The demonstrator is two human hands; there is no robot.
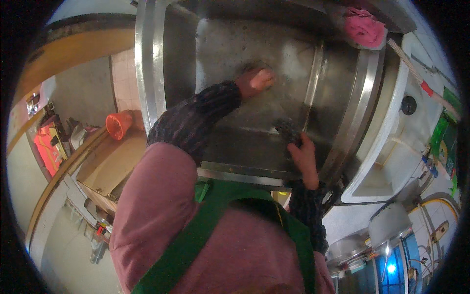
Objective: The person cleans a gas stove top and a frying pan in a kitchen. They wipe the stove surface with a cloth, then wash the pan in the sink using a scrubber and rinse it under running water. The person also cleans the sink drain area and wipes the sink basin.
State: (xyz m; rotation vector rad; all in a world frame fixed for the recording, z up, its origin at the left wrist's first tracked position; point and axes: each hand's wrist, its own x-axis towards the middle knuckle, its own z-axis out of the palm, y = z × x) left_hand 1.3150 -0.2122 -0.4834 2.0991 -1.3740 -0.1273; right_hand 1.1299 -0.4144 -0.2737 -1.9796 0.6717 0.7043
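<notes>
A large stainless steel basin lies before me, and both of my hands are inside it. My left hand is low over the basin's floor near the middle. Its fingers look curled, and anything in them is hidden. Nearer the front right, my right hand grips a dark, coarse steel wool scrubber. The scrubber sticks out from the fingers toward the basin floor; I cannot tell if it touches the metal.
A pink cloth lies at the basin's far right corner. A white sink and a ribbed hose are on the right, with metal pots nearer me. Left are an orange-red container and a cardboard piece.
</notes>
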